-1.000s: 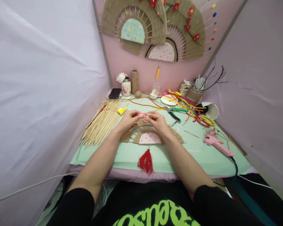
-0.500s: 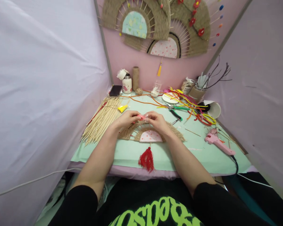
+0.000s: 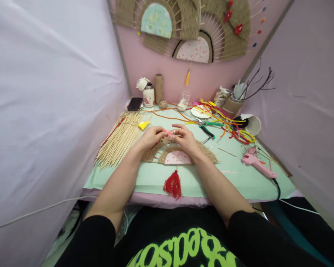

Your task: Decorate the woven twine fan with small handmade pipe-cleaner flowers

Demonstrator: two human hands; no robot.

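A small pink packet with clear plastic is between my hands, just above the far edge of a twine-wrapped fan. My left hand pinches its left end, fingers closed on it. Thumb and fingertips of my right hand hold the clear right end, with the index finger lifted. What is inside the packet is too small to make out. The fan lies flat, its dotted pink-white half-circle toward me, and a red tassel hangs from its lower edge.
Bamboo sticks lie left, beside a yellow packet. Green-handled pliers and coloured pipe cleaners lie at the back right. A pink glue gun with its cord is at the right. A phone and a bottle stand behind.
My right fingers have spread a little, and the index finger has risen off the packet. The whole view has shifted slightly; the fan stays in place.
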